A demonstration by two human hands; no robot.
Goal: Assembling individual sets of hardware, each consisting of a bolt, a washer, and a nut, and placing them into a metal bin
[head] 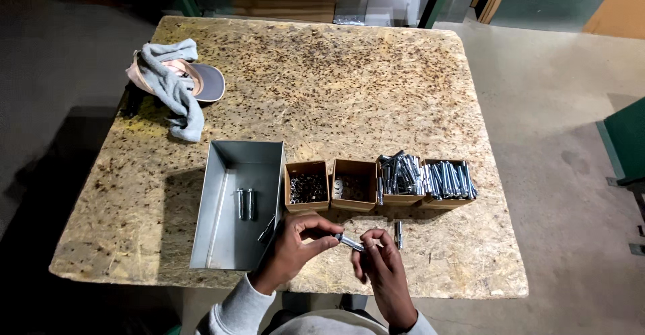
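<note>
Three finished bolts (246, 203) lay in the grey tray (228, 241) while both hands, left hand (293, 244) and right hand (383, 261), had fingers clamped on another bolt (349, 243), with the boxes of bolts (430, 180) well stocked.

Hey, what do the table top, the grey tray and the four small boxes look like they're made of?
Table top: likely oriented strand board, with visible pressed flakes and a matte, unfinished surface.
Grey tray: apparently sheet metal, with thin folded walls and a dull sheen.
Small boxes: probably cardboard, plain brown with thin matte walls.
</note>
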